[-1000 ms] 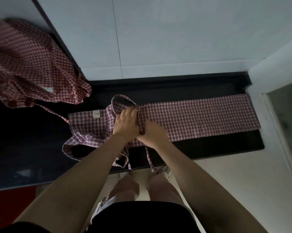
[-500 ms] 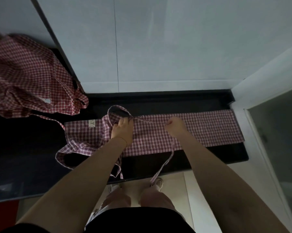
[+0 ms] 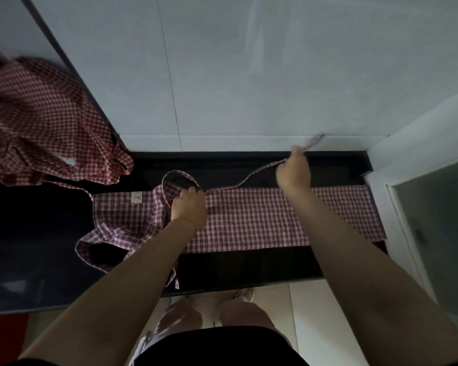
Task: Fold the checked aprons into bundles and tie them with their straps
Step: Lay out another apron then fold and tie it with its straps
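Note:
A red-and-white checked apron (image 3: pixel 251 220) lies folded into a long strip across the black counter (image 3: pixel 249 270). My left hand (image 3: pixel 189 207) grips the apron near its left end, beside the neck loop (image 3: pixel 179 178). My right hand (image 3: pixel 293 171) holds one thin strap (image 3: pixel 249 178) pulled out to the back right, with the strap's end sticking out past the fingers toward the wall. A second strap hangs over the counter's front edge (image 3: pixel 177 282).
A heap of more checked aprons (image 3: pixel 45 128) lies at the back left of the counter. A white tiled wall (image 3: pixel 249 75) stands right behind the counter and a white frame (image 3: pixel 412 154) closes it on the right. My legs and the pale floor show below.
My right hand has left my left hand and drawn the strap away, from the front edge up and to the back right. My left hand has stayed on the apron.

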